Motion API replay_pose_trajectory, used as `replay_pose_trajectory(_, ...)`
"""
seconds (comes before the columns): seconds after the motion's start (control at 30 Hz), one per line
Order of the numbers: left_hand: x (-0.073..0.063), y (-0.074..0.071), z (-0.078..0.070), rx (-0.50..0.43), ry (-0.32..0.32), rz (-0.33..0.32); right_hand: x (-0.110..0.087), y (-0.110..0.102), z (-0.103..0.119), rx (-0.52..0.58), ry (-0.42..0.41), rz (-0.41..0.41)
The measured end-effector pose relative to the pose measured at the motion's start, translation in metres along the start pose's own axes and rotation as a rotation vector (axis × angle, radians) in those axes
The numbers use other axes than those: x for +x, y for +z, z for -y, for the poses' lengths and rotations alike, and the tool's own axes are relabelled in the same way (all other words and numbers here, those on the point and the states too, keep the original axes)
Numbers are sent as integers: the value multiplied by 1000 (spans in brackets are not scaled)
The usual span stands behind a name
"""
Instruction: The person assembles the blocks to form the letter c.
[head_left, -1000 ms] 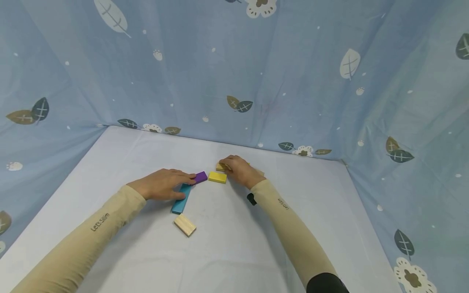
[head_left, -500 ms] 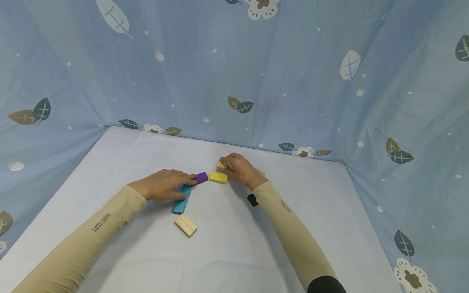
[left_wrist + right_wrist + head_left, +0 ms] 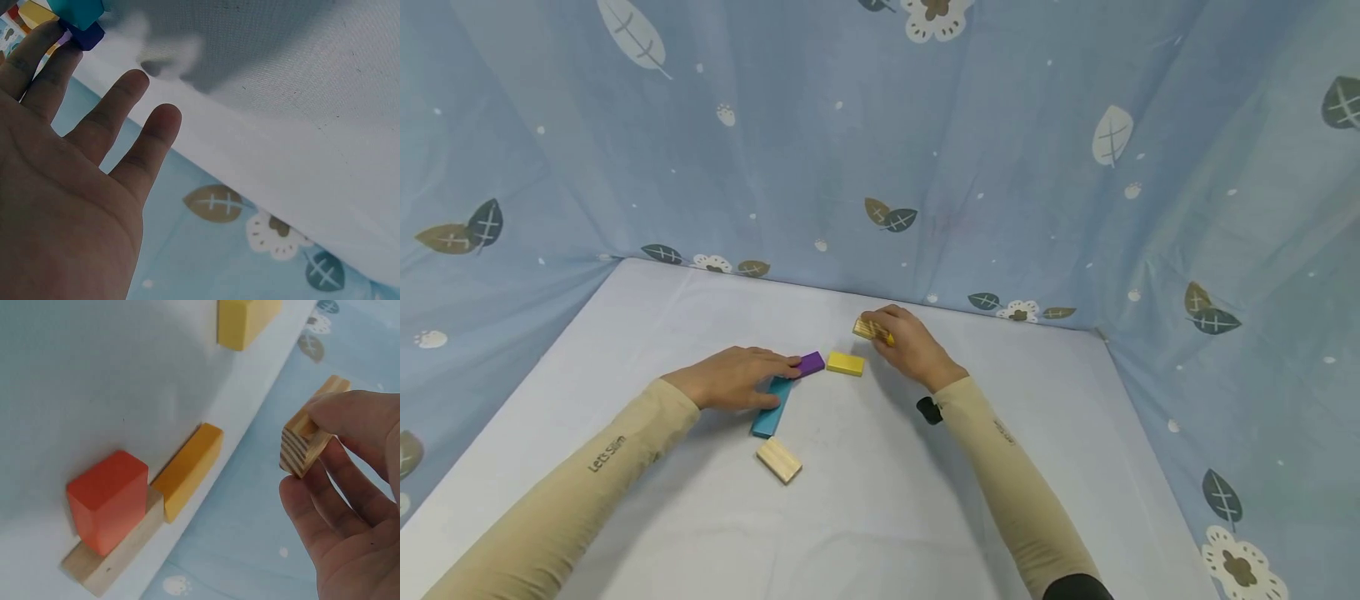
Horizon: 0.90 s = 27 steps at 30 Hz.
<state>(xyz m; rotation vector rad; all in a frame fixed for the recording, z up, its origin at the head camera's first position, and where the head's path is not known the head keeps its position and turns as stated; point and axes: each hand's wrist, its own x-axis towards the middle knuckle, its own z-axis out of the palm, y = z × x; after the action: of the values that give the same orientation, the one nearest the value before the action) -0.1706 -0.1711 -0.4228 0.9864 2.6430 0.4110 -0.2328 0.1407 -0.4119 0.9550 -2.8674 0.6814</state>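
Observation:
With fingers fairly straight, my left hand (image 3: 733,379) touches the purple block (image 3: 810,363), and its thumb lies at the blue block (image 3: 769,417). In the left wrist view, fingertips meet the purple block (image 3: 89,36) beside the blue block (image 3: 75,9). My right hand (image 3: 913,346) pinches a striped-grain wooden block (image 3: 867,329) between thumb and fingers. The right wrist view shows that wooden block (image 3: 306,437) raised off the table. A yellow block (image 3: 846,363) lies flat between the hands.
A plain wooden block (image 3: 778,460) lies near me on the white-covered table (image 3: 865,517). In the right wrist view, a red block (image 3: 107,500) sits on a wooden block (image 3: 81,567), beside an orange-yellow block (image 3: 189,472). A blue patterned curtain (image 3: 805,150) surrounds the table.
My right hand has lifted the wooden block and shifted it slightly right and away from the yellow block. My left hand has stayed in place.

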Motion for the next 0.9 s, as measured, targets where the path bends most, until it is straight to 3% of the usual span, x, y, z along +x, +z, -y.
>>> replay_pose_trajectory(0.27,-1,1,-2,-13,7,-2,-10,2,4,71,9,-72)
replay_pose_trajectory(0.9,-1,1,0,-3,-6,1,-32,-6,25,103,-131,-270)
